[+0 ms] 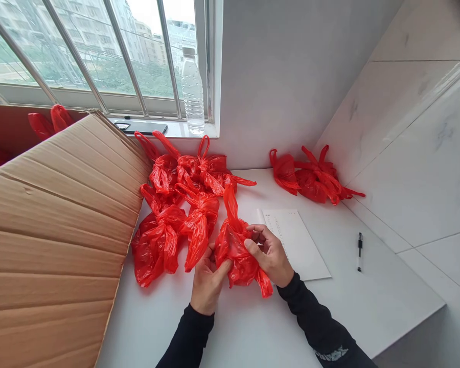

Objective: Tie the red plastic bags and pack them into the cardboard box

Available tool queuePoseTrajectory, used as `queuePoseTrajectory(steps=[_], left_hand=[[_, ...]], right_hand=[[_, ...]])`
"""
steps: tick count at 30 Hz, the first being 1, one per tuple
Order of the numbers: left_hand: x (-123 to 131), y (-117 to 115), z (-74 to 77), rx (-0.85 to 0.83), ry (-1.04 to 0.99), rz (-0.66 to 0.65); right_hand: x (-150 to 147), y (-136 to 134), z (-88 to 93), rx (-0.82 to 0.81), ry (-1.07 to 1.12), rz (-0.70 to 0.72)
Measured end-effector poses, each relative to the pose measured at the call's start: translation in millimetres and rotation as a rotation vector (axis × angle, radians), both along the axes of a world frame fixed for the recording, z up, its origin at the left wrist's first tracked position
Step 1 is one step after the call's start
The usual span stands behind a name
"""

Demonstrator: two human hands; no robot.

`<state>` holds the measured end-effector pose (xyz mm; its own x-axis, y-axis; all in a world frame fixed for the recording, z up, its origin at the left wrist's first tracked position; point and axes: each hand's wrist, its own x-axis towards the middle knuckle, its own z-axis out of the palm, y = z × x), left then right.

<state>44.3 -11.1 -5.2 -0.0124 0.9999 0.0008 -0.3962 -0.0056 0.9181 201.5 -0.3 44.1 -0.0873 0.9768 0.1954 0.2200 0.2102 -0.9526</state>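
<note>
White table [230, 332], barred window [95, 56] | red bag [233, 243] well forward of back edge | left hand [209, 283], right hand [271, 255]: fingers pinching it | step seemingly handling; next move calls for gentle grip

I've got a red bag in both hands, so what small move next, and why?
I'd probably tease at the upper folds of the held red bag with the right hand, using the left hand to steady it: the left thumb rests on its lower side, the right hand's fingers lie on its upper side, and its contents can't be made out.
</note>
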Motion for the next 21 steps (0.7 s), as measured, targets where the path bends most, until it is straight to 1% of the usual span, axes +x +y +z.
queuePoseTrajectory(steps=[4, 8, 9, 11, 13, 15, 16, 18, 21], left_hand=[[0.2, 1.0, 0.7, 0.014, -0.021, 0.014], [1.2, 1.6, -0.4, 0.023, -0.070, 0.021], [1.2, 1.5, -0.8, 0.026, -0.079, 0.025], [0.8, 0.7, -1.0, 0.037, -0.075, 0.012], [0.1, -0.5, -0.5, 0.051, -0.047, -0.024], [-0.4, -2.0, 0.6, 0.053, -0.015, -0.066], [-0.5, -2.6, 1.2, 0.048, -0.004, -0.077], [0.1, -3.8, 2.5, 0.040, -0.002, -0.097], [2.4, -5.2, 3.3, 0.021, -0.054, -0.138]], right_hand=[[0.5, 0.4, -0.5, -0.013, 0.037, 0.000], [2.8, 2.9, -3.7, -0.046, 0.029, -0.098], [3.4, 3.6, -4.4, -0.069, 0.032, -0.102], [3.8, 4.7, -5.1, -0.145, 0.070, -0.037], [2.9, 4.9, -4.6, -0.229, 0.146, 0.077], [1.5, 4.9, -4.2, -0.269, 0.204, 0.160], [1.2, 5.1, -4.3, -0.269, 0.221, 0.173], [1.9, 6.3, -6.0, -0.247, 0.242, 0.147], [6.0, 9.3, -10.7, -0.223, 0.268, 0.040]])
